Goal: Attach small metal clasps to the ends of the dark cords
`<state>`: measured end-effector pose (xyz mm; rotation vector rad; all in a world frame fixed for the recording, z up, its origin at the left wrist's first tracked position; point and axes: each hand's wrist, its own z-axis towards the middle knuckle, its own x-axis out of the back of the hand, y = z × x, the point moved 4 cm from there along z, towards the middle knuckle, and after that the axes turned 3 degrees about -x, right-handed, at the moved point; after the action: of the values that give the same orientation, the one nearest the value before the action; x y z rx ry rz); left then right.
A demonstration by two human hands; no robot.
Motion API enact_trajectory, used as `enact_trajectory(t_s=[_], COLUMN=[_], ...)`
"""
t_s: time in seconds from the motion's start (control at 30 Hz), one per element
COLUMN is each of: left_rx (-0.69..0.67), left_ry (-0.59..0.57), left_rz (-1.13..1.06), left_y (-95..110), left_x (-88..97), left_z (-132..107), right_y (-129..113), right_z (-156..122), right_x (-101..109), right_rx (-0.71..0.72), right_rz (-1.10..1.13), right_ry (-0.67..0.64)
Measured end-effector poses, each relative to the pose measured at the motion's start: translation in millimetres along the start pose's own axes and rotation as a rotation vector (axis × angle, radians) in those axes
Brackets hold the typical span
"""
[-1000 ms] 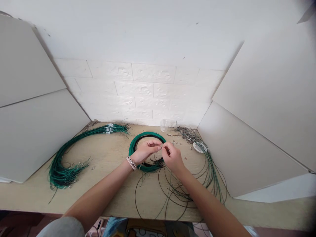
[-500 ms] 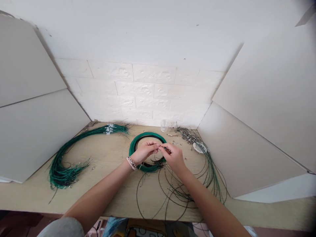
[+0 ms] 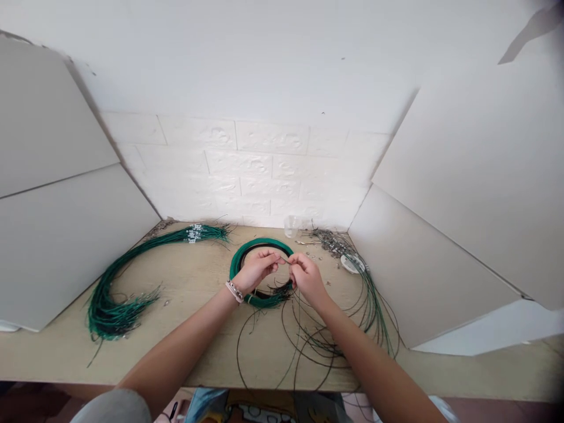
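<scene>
My left hand [image 3: 257, 270] and my right hand [image 3: 305, 277] meet fingertip to fingertip over a coil of green cord [image 3: 247, 254] on the wooden table [image 3: 194, 335]. Both pinch a thin dark cord end between thumb and fingers; the piece at the tips is too small to name. My left wrist wears a beaded bracelet [image 3: 234, 290]. Loose dark and green cords [image 3: 317, 343] trail from under my right hand toward the table's front edge.
A long bundle of green cords [image 3: 118, 288] curves along the left side. Small metal parts [image 3: 331, 242], a clear cup [image 3: 291, 225] and a white dish [image 3: 351, 264] lie at the back right. White panels flank the table; a white brick wall stands behind.
Both hands stayed over the coil; the fingertips shifted slightly closer together and a little up. The camera view moved a bit.
</scene>
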<state>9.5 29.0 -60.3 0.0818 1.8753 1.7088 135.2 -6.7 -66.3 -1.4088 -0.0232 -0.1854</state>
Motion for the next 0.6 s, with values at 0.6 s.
enact_trajectory(t_s=[0.6], left_rx=[-0.024], left_ry=[-0.019], left_rz=[0.403], left_y=[5], left_x=[3.4], left_z=[1], right_y=[-8], right_z=[3], right_x=[4], right_rx=[0.145], right_rz=[-0.197], right_ry=[-0.019])
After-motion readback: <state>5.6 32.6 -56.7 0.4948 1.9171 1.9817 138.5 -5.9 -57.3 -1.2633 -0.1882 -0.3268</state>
